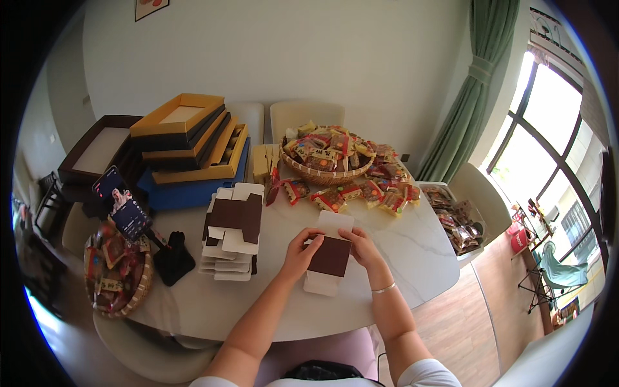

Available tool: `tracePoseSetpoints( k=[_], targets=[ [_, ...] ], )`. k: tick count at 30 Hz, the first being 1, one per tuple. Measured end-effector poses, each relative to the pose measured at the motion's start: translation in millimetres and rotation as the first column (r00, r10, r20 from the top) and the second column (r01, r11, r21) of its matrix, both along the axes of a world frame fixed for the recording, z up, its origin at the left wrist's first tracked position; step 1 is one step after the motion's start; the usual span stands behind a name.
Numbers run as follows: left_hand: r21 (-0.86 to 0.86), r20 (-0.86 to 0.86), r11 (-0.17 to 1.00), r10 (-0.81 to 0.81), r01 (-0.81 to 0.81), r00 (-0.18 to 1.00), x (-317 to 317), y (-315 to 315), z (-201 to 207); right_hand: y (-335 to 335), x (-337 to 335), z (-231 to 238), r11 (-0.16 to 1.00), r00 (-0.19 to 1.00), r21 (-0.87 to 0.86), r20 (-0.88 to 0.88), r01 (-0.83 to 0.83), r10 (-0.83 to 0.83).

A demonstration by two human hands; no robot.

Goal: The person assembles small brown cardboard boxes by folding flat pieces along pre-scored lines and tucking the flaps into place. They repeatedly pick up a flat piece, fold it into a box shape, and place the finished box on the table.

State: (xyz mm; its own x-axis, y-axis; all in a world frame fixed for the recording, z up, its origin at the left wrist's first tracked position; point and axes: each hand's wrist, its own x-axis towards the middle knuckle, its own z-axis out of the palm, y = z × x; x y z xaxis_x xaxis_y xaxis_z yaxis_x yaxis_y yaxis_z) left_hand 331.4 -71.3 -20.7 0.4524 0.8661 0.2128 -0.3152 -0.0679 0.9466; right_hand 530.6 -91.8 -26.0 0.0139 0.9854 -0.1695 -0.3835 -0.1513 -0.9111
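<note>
Far left, about 8 o'clock: shallow wicker basket [137,291] of wrapped snacks at the counter [412,258] edge. Just above it, a phone [122,203] on a black stand [173,259], screen lit. At 10–11 o'clock, a dark brown tray lid [77,155], then a pile of yellow-and-black gift boxes [187,135] sitting on a blue box [187,192].

Centre-left: stack of flat box blanks [232,235], white with brown panels, on the counter just left of the hands.

Centre: left hand [298,255] grips the left edge of a flat brown-and-white box blank [330,257], fingers curled over its top corner. Right hand [363,248] holds the right edge the same way, thumb on the brown panel. Both closed on the blank (bracelet on the right wrist). The blank lies on the counter at roughly 6 o'clock from the big basket, near the front edge.

At 12 o'clock: big wicker basket [325,175] heaped with red and orange snack packets, more loose packets [361,192] spilled at its foot towards 1 o'clock.

Right, 3 o'clock: white bin [467,255] with packets beside the counter. Far right: green curtain [467,103] and bright window [548,142].
</note>
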Motion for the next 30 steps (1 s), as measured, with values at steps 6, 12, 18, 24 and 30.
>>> tracePoseSetpoints(
  k=[6,12,18,24,30],
  targets=[
    [-0.070,-0.099,0.997,-0.043,0.036,0.994,-2.6,8.3,-11.5,-5.8,-10.4,11.6,0.984,0.998,-0.179,0.064,-0.011,0.022],
    [0.044,-0.227,0.994,0.110,-0.102,0.968,-0.4,8.0,-14.1,2.5,-3.0,-4.4,0.999,0.982,-0.035,0.190,-0.015,0.021],
    [0.595,-0.624,0.803,0.491,-0.038,0.608,-5.0,-19.6,24.0,7.7,-7.6,-6.7,0.975,0.971,0.002,0.094,0.221,-0.220],
    [0.621,-0.635,0.783,0.529,-0.036,0.563,-4.9,-17.1,16.5,4.3,-30.4,-1.7,0.957,0.991,0.272,-0.116,0.099,-0.070],
    [0.626,-0.642,0.779,0.532,-0.023,0.552,-1.3,-20.6,21.5,-2.1,-28.6,0.4,0.927,0.999,0.375,0.048,0.006,-0.025]
  ],
)
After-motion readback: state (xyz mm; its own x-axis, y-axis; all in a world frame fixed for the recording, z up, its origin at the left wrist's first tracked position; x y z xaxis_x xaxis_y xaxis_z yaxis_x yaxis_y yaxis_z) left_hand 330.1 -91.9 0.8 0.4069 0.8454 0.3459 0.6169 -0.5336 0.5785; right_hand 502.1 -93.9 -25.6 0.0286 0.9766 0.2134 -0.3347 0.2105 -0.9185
